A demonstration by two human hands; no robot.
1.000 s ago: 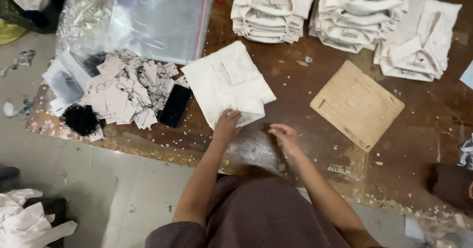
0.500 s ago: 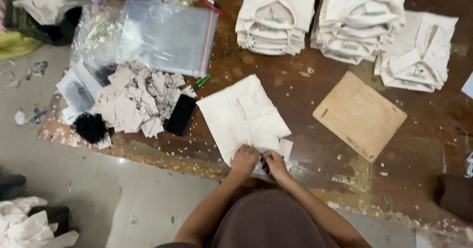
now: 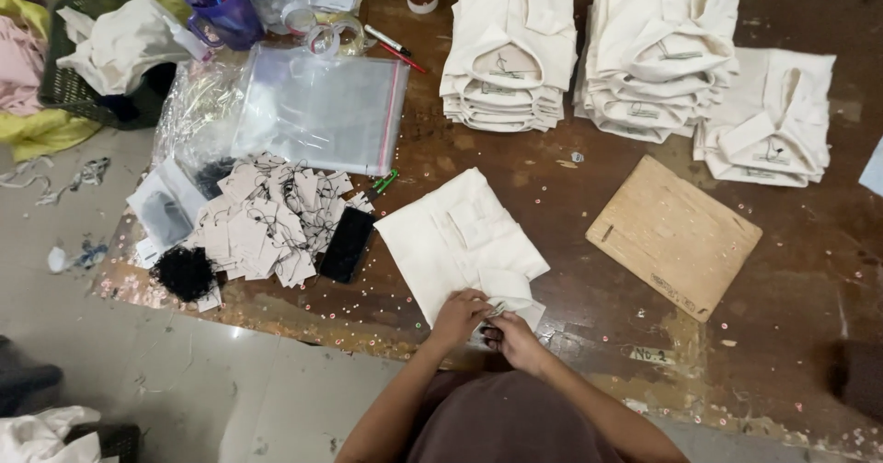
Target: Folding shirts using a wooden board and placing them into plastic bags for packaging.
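A folded cream shirt [image 3: 455, 242] lies on the brown table [image 3: 589, 325] right in front of me. Both hands meet at its near corner. My left hand [image 3: 457, 317] pinches the cloth there, and my right hand [image 3: 515, 339] holds a small pale tag [image 3: 497, 308] against the same spot. The fingers hide what lies between them. A pile of paper tags with black strings [image 3: 262, 224] sits to the left of the shirt.
A black phone [image 3: 347, 244] lies beside the tags. Clear zip bags [image 3: 317, 109] are farther back on the left. Three stacks of folded cream shirts [image 3: 658, 54] line the far edge. A wooden board [image 3: 673, 235] lies at right. A basket with cloth [image 3: 101, 58] stands off the table's left.
My hands came together at the shirt's near corner, the right one moving in from the bare table. The view shifted so the shirt sits nearer the middle.
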